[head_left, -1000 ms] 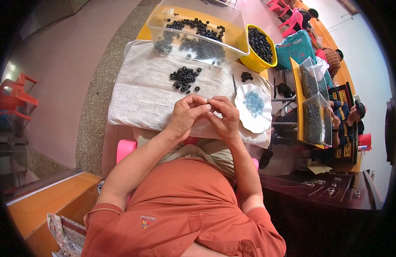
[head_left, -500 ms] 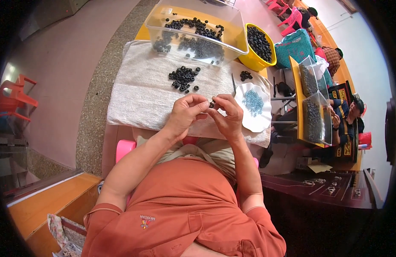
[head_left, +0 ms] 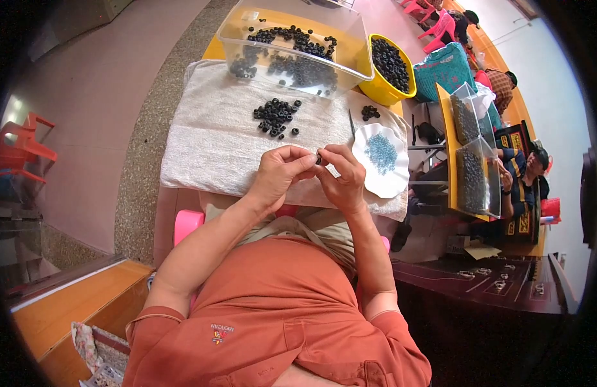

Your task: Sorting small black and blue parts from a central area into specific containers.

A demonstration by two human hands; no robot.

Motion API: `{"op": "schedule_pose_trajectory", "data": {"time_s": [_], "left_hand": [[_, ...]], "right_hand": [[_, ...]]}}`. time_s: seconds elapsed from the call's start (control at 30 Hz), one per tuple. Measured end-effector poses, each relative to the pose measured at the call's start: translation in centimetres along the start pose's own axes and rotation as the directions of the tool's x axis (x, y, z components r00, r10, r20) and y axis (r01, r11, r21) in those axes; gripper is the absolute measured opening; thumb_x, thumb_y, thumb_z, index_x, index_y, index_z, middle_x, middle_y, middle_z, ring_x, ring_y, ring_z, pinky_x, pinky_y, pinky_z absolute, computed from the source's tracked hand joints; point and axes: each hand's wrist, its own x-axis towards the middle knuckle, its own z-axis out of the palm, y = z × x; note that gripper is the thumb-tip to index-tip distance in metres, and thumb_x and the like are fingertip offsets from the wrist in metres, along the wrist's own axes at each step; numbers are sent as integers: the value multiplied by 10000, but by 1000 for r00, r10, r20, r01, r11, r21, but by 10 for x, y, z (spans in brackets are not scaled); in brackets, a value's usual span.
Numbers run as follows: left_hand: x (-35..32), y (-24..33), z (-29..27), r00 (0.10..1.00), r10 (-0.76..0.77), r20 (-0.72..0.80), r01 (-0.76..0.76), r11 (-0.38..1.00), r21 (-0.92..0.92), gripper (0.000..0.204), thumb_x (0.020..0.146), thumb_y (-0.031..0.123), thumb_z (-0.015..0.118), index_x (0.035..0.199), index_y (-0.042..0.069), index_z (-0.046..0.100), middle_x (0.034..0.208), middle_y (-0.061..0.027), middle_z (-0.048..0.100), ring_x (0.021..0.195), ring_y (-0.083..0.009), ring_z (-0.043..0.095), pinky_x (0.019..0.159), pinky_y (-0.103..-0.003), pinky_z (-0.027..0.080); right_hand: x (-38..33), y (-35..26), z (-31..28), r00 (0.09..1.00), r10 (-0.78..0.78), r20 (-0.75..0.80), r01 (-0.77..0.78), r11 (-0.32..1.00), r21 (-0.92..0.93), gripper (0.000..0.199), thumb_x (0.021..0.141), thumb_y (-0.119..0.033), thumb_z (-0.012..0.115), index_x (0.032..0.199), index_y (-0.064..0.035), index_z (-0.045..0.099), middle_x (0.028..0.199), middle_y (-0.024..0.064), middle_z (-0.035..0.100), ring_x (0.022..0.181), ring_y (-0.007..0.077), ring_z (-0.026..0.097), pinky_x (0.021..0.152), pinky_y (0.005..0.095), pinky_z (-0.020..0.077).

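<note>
Between my fingertips, over the front of a white towel (head_left: 208, 129), is a small black ring-shaped piece (head_left: 319, 158). My left hand (head_left: 280, 173) pinches it from the left, thumb and forefinger together. From the other side my right hand (head_left: 343, 175) grips it the same way; the fingers partly cover it. Beyond my hands lies a loose heap of similar black ring pieces (head_left: 276, 117). To the right, a scalloped white plate (head_left: 394, 182) holds small clear-blue beads (head_left: 381, 153). Tweezers or a similar thin dark tool (head_left: 351, 122) rest beside the plate, near a smaller black group (head_left: 370, 113).
A clear plastic bin (head_left: 292, 55) with black pieces stands at the back, beside a yellow tub (head_left: 384, 97) full of them. On the right, another table carries clear boxes (head_left: 476, 177), with a person (head_left: 521, 171) seated there. A red chair (head_left: 27, 148) stands far left.
Both hands stay nearly in place, with slight finger shifts around the black piece. The things on the towel lie as before.
</note>
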Motion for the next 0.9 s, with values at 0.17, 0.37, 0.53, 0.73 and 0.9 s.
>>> {"op": "schedule_pose_trajectory", "data": {"time_s": [0.17, 0.37, 0.53, 0.73, 0.9], "left_hand": [[0, -1, 2, 1000, -5, -15, 5, 1000, 8, 84, 901, 57, 661, 966, 4, 649, 902, -60, 671, 816, -143, 665, 786, -281, 561], [3, -3, 0, 1000, 20, 1, -20, 1000, 13, 82, 910, 76, 657, 963, 14, 652, 902, -55, 669, 806, -137, 658, 769, -272, 559], [4, -3, -3, 997, 32, -63, -27, 997, 75, 100, 911, 97, 665, 977, 24, 649, 928, -50, 667, 820, -117, 635, 761, -258, 550], [3, -2, -3, 996, 22, -92, -11, 994, 113, 120, 908, 110, 670, 986, 24, 643, 955, -56, 667, 838, -103, 621, 745, -249, 543], [2, -3, -1, 996, 28, -79, -17, 990, 137, 113, 909, 105, 663, 983, 22, 642, 962, -60, 670, 833, -103, 619, 749, -254, 544]], "right_hand": [[-3, 2, 0, 998, -55, 4, 55, 996, -66, 344, 667, 47, 771, 989, -20, 670, 939, 135, 658, 720, 227, 667, 608, 313, 539], [2, 0, -2, 1000, 16, -1, -16, 1000, -13, 323, 709, 16, 770, 1010, -22, 660, 960, 130, 654, 703, 208, 657, 610, 305, 539], [16, 7, -17, 986, 167, 8, -167, 985, -51, 314, 761, 13, 764, 1048, 11, 636, 931, 110, 640, 711, 148, 638, 635, 260, 518], [61, 50, -79, 977, 197, -78, -212, 928, -307, 300, 782, -62, 754, 1064, 5, 675, 802, 87, 676, 689, 129, 628, 652, 265, 513], [113, 101, -124, 957, 285, -64, -281, 843, -458, 330, 792, -119, 739, 1086, 19, 683, 770, 113, 690, 678, 143, 654, 635, 271, 514]]}}
